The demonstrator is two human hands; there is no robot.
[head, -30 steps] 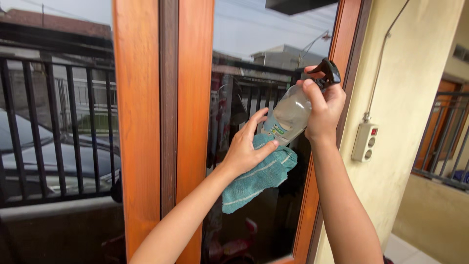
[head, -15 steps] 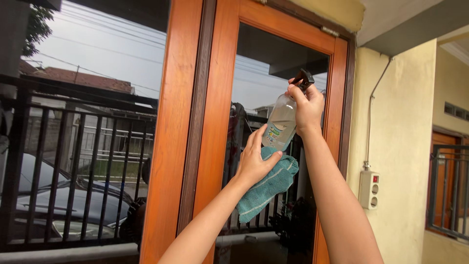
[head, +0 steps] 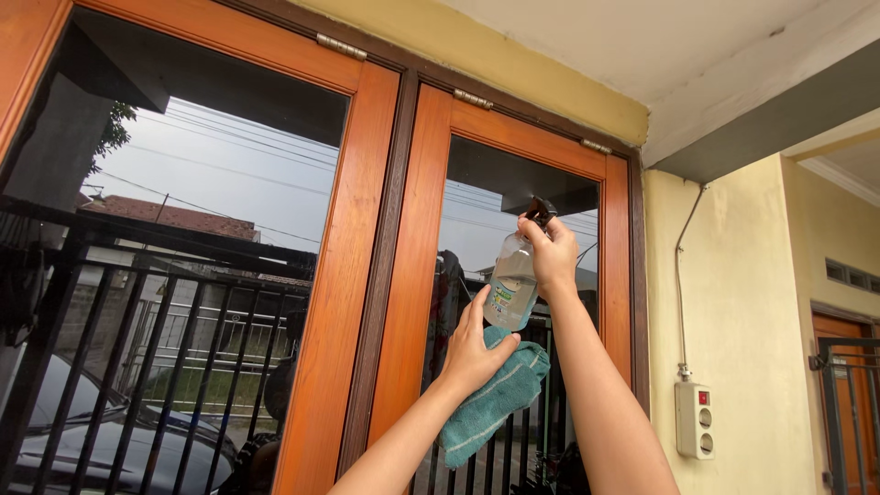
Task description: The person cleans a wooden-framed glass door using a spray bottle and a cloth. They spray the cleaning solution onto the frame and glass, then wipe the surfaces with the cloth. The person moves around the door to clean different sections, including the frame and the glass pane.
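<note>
Both forearms reach up from the bottom edge toward the right window pane (head: 527, 275), the landmark here.

Left hand (head: 472, 353): flat against the lower half of the pane, palm pressing a teal cloth (head: 495, 399) to the glass. Fingers spread and pointing up, thumb out to the right; the grip is loose, more a press than a clench, and the cloth hangs bunched below the palm.

Right hand (head: 553, 257): just above the left, in front of the middle of the pane. Grip closed round the neck of a clear spray bottle (head: 513, 289) with a black trigger head at the top. The bottle hangs tilted, its base nearly touching the left fingertips. Whether a finger rests on the trigger I cannot tell.

Judgement on doing this well: turn the nozzle squarely at the glass, hold it a little off the pane so the mist spreads, and keep the cloth below the wetted patch to catch runs.

Around the pane: orange wooden frame (head: 412, 266), hinges along its top rail. Left of it, a second pane (head: 183, 229) reflecting black railings, a parked car, rooftops and wires. Right of the frame, a yellow wall (head: 733, 302) with a white switch box (head: 695, 420) fed by a cable from above. Farther right, another railing and door.
</note>
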